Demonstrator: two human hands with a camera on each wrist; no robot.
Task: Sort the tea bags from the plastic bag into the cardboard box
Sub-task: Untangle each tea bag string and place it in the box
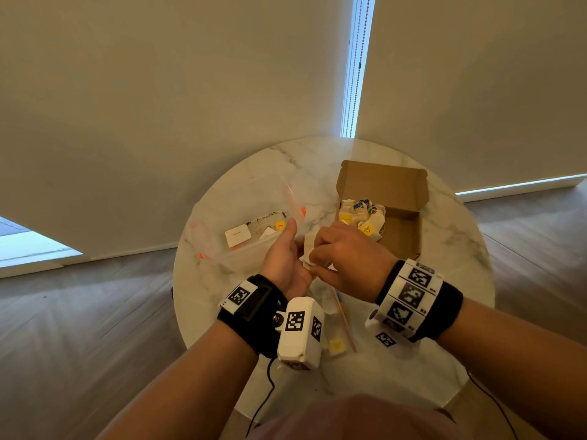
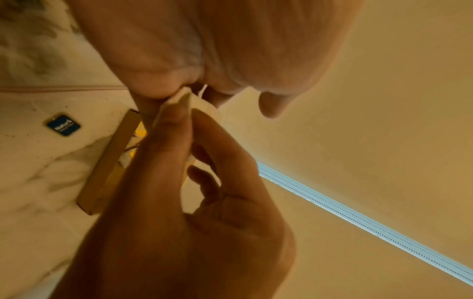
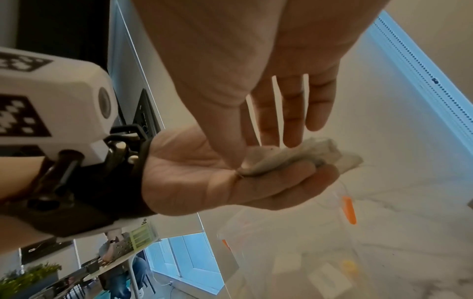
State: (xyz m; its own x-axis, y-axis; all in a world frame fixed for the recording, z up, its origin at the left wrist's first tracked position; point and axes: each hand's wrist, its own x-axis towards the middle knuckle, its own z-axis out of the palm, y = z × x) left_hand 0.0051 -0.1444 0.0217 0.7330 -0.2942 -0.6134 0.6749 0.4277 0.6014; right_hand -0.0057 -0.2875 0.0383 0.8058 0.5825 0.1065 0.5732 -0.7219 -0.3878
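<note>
A pale tea bag (image 1: pixel 309 246) is held between both hands above the round marble table (image 1: pixel 451 249). My left hand (image 1: pixel 286 262) cradles it across curled fingers, thumb raised. My right hand (image 1: pixel 336 255) pinches the bag's near corner between thumb and forefinger. The right wrist view shows the tea bag (image 3: pixel 289 155) lying along the left fingers. The clear plastic bag (image 1: pixel 244 217) with an orange zip lies to the left and holds a few tags. The open cardboard box (image 1: pixel 403 236) stands to the right, with several tea bags (image 1: pixel 362 214) piled in its left half.
Under my wrists lie a clear wrapper with an orange strip (image 1: pixel 344 322) and a yellow tag (image 1: pixel 336 344). A square marker sticker (image 1: pixel 385 339) is on the table. A blue tag (image 2: pixel 63 125) lies on the marble. Window blinds hang behind the table.
</note>
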